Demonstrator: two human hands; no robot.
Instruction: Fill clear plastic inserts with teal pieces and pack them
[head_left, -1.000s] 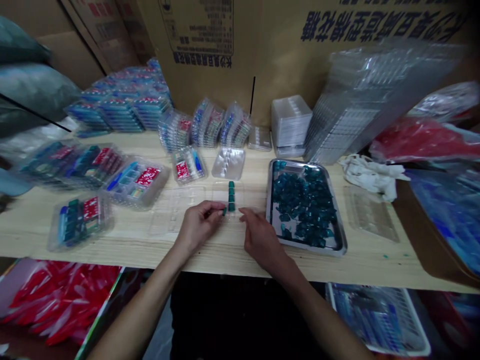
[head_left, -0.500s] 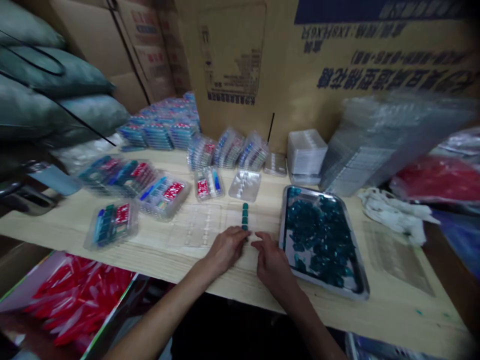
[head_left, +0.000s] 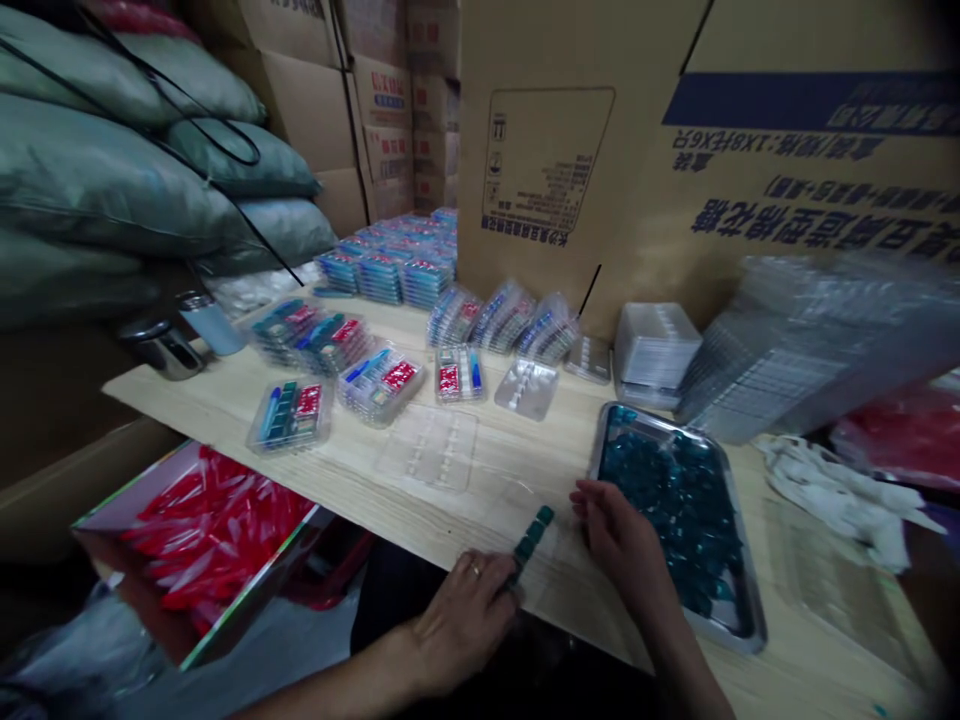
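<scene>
Big brown carton (head_left: 637, 215) behind the table (head_left: 337, 485), print upside down from where I stand: reads 长沙臭豆腐造型棉花糖, plus 盒装 and a spec line, 1X8托X6只. White lettering on its blue band is cropped, ends in 有限公司. Red print on the back cartons (head_left: 388, 140), too blurry for me to read in full.

Row of green pieces (head_left: 531, 538): at the table's near edge, between the two hands, left of the metal tray (head_left: 726, 612). Long axis runs diagonally; far end points away from the person and to the right, near end goes under the left hand (head_left: 469, 620). About four pieces show; fingers cover the near end, exact total can't be told.

Left hand: fingers curled closed over the row's near end, has hold of it; one ring on it. Right hand (head_left: 619, 540): half open, fingers loosely bent, just beside the metal tray's left rim, nothing I can see in it.

Counts: one metal tray of loose green pieces (head_left: 660, 500), too many to count; three fanned stacks of packs (head_left: 504, 318); one small pack (head_left: 459, 375) with red and blue items; one silvery tray (head_left: 526, 388); two cups (head_left: 212, 322); one open box (head_left: 135, 510) of red packets (head_left: 217, 540).
</scene>
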